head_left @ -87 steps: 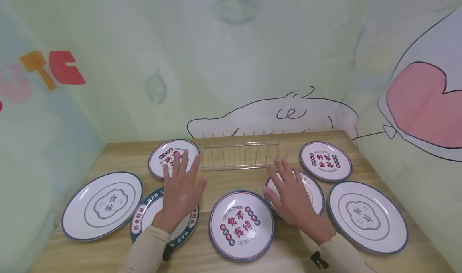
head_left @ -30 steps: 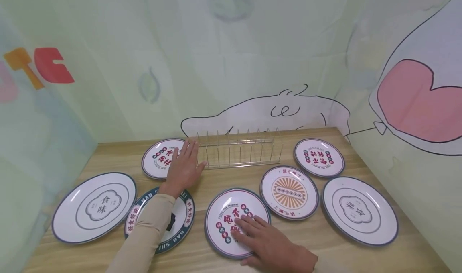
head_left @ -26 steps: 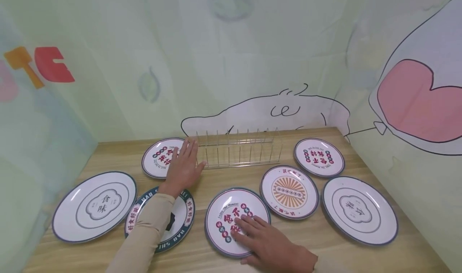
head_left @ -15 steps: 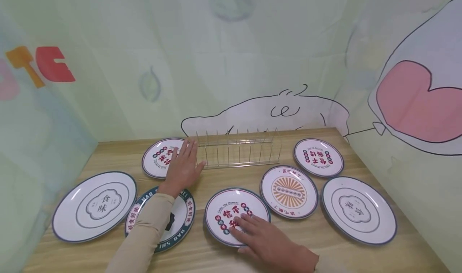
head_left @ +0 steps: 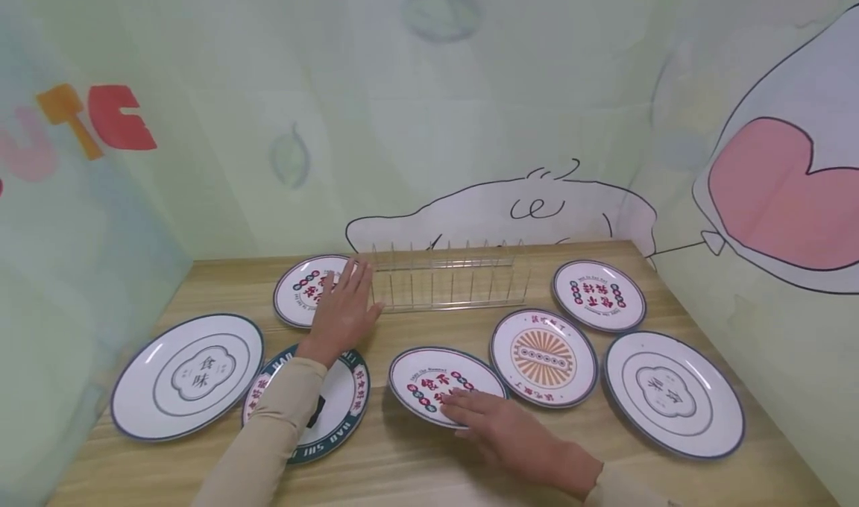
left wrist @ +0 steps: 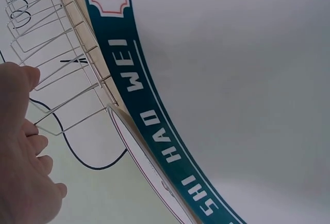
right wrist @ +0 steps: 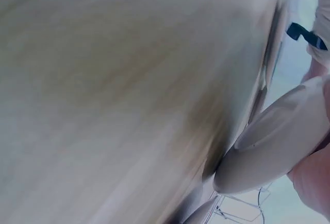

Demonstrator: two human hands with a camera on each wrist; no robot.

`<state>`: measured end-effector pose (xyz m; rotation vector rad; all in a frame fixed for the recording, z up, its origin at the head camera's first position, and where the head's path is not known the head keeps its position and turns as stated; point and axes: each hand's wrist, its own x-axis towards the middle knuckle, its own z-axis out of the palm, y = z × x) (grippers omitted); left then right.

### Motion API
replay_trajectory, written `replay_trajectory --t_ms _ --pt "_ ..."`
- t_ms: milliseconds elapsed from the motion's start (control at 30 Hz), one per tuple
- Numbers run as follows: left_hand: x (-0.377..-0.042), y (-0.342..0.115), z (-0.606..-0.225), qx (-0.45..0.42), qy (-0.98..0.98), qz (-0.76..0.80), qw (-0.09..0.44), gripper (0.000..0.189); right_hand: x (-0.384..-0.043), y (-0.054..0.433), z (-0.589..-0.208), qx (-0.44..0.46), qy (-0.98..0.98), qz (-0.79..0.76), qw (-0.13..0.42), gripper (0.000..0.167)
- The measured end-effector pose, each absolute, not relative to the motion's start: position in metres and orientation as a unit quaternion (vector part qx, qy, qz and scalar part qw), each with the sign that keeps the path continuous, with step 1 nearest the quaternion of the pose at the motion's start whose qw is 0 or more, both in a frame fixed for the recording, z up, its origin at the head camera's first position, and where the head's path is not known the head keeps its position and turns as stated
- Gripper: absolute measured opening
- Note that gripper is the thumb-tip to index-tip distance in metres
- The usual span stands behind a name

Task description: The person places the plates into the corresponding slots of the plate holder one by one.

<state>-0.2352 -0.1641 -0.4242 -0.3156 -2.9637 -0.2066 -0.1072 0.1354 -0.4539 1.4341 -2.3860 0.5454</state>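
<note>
Plainly, in front of the wire rack (head_left: 451,307), the right hand (head_left: 515,438) pinches a red-lettered plate (head_left: 429,382), tilted with its rack-side edge lower, while the left hand (head_left: 341,315) (fingers extended) is at the rack's left end.

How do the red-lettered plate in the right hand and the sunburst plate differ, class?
The red-lettered plate is tilted, near edge raised; the sunburst plate lies flat on the table. The right hand grips the red-lettered plate; no hand touches the sunburst plate. The red-lettered plate bears red characters at its centre; the sunburst plate has orange rays there. Both are round and white with dark rims.
</note>
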Motion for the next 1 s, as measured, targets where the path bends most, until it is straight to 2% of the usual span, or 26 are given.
replay_trajectory --t_ms 267,367,467,633,833,1000 --pt "-0.233 -0.166 -0.427 -0.108 -0.99 -0.059 0.073 0.076 -0.121 0.129 -0.431 0.402 -0.836 0.353 0.122 0.039" --pt "-0.233 -0.166 -0.427 -0.111 -0.99 -0.054 0.074 0.076 -0.13 0.123 -0.417 0.355 -0.825 0.427 0.101 0.028" --pt "-0.233 -0.165 -0.428 -0.115 -0.989 -0.049 0.083 0.075 -0.14 0.116 -0.402 0.301 -0.816 0.486 0.09 0.025" --pt "-0.231 -0.165 -0.428 -0.113 -0.988 -0.042 0.099 0.075 -0.162 0.096 -0.375 0.222 -0.801 0.551 0.066 0.035" --pt "-0.231 -0.165 -0.428 -0.114 -0.988 -0.046 0.094 0.074 -0.192 0.067 -0.349 0.135 -0.73 0.669 0.024 0.042" --pt "-0.234 -0.163 -0.428 -0.114 -0.988 -0.045 0.092 0.074 -0.212 0.047 -0.334 0.129 -0.639 0.758 -0.003 0.045"
